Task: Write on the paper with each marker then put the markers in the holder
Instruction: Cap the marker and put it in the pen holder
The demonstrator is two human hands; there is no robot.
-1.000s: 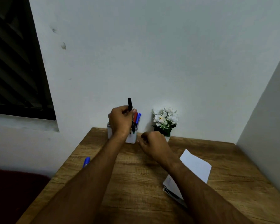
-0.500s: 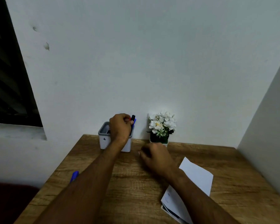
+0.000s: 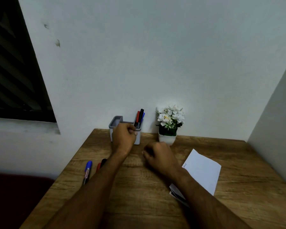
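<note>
While upright, three markers point(image 3: 139, 119), grey holder point(image 3: 116, 123)

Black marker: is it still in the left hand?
No, the black marker stands in the holder with the red and blue ones, and the left hand holds nothing.

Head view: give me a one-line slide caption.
Left hand at the holder with three markers standing inside; more markers lie beside the paper-strewn desk.
</note>
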